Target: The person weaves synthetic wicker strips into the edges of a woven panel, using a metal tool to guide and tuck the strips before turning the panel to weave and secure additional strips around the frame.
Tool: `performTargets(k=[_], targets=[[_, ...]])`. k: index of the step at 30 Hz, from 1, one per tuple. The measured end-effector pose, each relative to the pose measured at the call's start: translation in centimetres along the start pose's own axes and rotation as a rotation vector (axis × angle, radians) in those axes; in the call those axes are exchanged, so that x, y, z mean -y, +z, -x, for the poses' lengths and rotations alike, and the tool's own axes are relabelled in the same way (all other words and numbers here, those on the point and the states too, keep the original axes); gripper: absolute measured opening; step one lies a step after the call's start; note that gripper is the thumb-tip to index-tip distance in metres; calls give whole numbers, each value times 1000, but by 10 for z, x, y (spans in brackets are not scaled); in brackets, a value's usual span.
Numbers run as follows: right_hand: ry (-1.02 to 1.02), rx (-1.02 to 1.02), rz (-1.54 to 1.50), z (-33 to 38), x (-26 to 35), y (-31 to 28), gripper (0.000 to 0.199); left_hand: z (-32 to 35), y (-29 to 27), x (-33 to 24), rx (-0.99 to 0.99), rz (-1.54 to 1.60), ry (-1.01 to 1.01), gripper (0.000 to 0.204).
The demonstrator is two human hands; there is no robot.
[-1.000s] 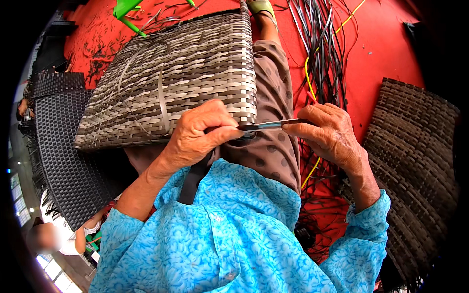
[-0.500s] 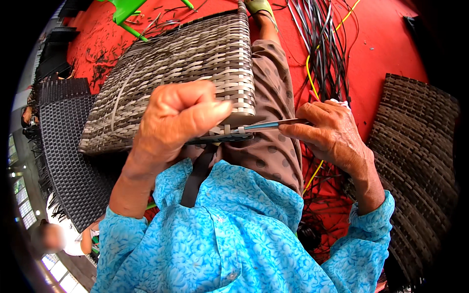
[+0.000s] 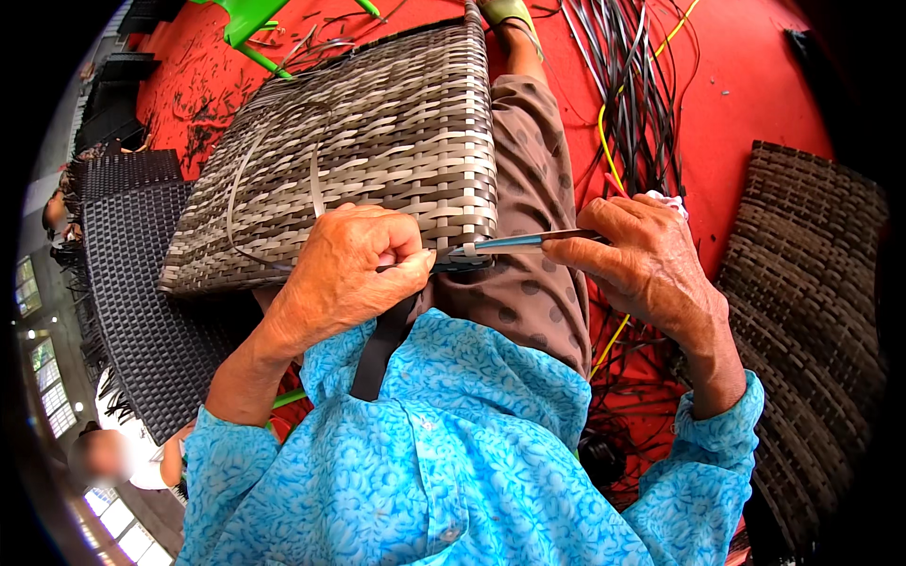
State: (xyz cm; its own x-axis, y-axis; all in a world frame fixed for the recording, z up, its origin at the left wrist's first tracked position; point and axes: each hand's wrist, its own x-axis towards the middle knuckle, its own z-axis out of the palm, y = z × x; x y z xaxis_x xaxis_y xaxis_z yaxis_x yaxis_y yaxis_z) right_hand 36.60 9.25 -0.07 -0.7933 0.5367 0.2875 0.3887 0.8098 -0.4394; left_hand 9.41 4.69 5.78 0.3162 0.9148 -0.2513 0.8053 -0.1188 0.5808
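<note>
No packages, labels, signs, screens apparently visible

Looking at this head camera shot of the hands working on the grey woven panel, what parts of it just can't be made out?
- Head view: what the left hand pinches; its curled fingers cover the grip.
- Head view: the near edge of the grey woven wicker panel under that hand.
- Head view: the rear end of the thin dark pointed tool, hidden inside the right hand.
- Head view: the dark brown woven panel at the right, cut off by the fisheye rim.
</note>
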Motion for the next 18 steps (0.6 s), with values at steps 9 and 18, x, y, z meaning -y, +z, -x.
performTargets(k=[9,18], targets=[[12,13,21,0,1,-1,28,-1,-2,-2,43,154,-86,21],[17,22,22,1,4,-3,28,2,4,-3,40,149,-130,21]])
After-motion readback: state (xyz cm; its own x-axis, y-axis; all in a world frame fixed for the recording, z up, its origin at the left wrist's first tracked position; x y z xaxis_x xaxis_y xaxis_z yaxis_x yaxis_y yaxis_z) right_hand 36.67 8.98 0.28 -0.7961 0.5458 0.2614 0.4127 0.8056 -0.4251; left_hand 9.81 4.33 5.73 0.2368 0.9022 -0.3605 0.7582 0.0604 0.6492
